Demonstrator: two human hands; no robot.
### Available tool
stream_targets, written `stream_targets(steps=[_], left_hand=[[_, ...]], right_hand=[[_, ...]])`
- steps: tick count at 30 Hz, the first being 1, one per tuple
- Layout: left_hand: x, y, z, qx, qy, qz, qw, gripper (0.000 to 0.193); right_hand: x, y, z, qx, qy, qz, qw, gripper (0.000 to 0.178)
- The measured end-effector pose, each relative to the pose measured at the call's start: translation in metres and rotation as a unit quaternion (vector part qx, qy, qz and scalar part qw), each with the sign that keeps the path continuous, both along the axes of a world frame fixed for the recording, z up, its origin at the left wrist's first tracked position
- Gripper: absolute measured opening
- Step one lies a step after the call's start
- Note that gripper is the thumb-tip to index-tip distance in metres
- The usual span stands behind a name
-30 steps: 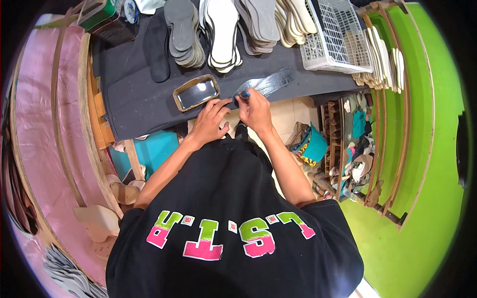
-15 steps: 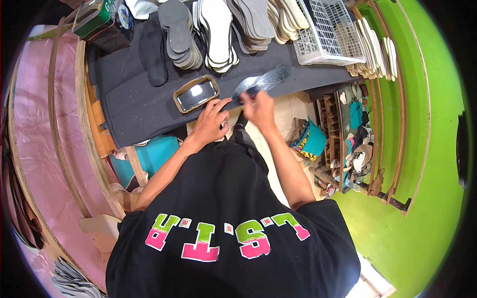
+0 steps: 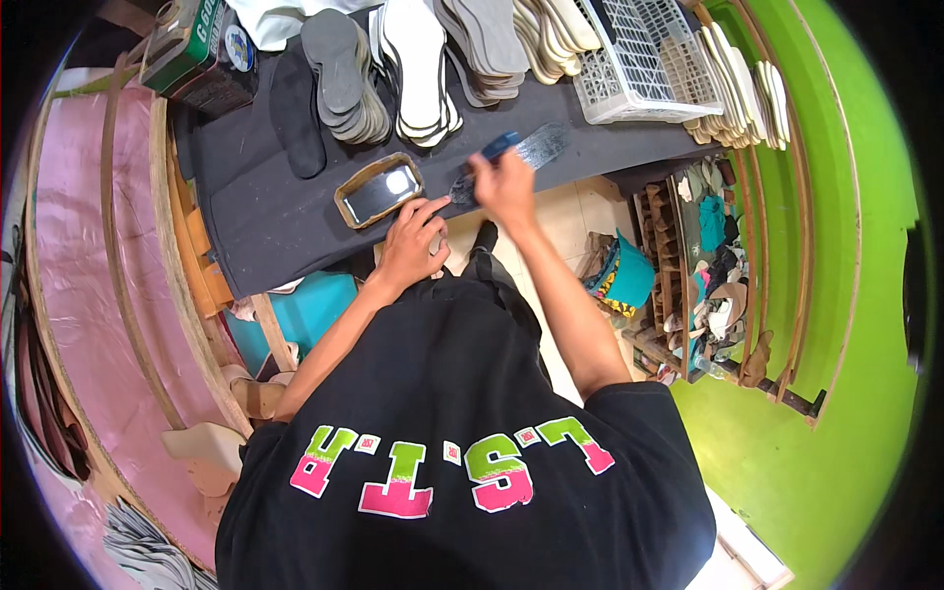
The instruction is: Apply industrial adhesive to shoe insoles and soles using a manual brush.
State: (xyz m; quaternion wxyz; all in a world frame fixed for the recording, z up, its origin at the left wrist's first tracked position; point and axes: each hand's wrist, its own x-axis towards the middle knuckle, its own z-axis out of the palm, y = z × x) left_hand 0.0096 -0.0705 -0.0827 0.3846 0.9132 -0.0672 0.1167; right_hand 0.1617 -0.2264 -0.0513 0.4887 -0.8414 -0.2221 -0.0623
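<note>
A dark shoe sole (image 3: pixel 511 157) is held flat at the front edge of the dark-covered workbench (image 3: pixel 265 221), and that sole is the landmark here. Its near end is pinned under the fingertips of the left hand (image 3: pixel 413 241), pressed down rather than wrapped around it. Just over its middle the right hand (image 3: pixel 503 182) is clenched on a blue-handled tool (image 3: pixel 500 146), likely a brush, though the working end is hidden by the fingers. The sole's far half shows a grey sheen, so a coating seems to be partly laid on; how much of the near end is covered cannot be told, and the job is judged to be in mid-stroke, not finished. Immediately left of the sole a shallow rectangular tin (image 3: pixel 379 190) with a glossy dark fill is seen, well within reach. Beyond the sole, stacks of insoles (image 3: pixel 418 69) in grey, white and tan are fanned along the back of the bench, seemingly waiting their turn. Beyond and right of the sole a white plastic basket (image 3: pixel 639 59) is set, with more pale soles (image 3: pixel 737 93) stacked past it. Far left of the sole a green can (image 3: pixel 192 44) is parked at the bench corner. Right of the sole and lower, a wooden rack (image 3: pixel 688 265) crammed with shoe parts is seen against a bright green wall (image 3: pixel 855 295); to the left, a pink panel (image 3: pixel 79 246) is framed in wood.
</note>
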Motion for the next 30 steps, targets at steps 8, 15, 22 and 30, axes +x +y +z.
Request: stream_targets(steps=[8, 15, 22, 30], left_hand=[[0.005, -0.012, 0.007, -0.002, -0.018, 0.063, 0.998, 0.018], [0.011, -0.033, 0.007, 0.005, -0.030, 0.153, 0.988, 0.017], [0.012, -0.058, 0.006, 0.043, -0.028, 0.217, 0.975, 0.018], [0.018, -0.084, 0.001, 0.072, -0.033, 0.309, 0.948, 0.016]], right_hand=[[0.054, -0.073, 0.004, -0.143, -0.176, -0.025, 0.974, 0.015], [0.029, -0.056, -0.002, -0.052, 0.087, 0.070, 0.992, 0.017], [0.101, -0.091, 0.015, -0.119, -0.198, 0.028, 0.973, 0.013], [0.077, -0.082, -0.010, -0.018, 0.058, 0.130, 0.990, 0.022]])
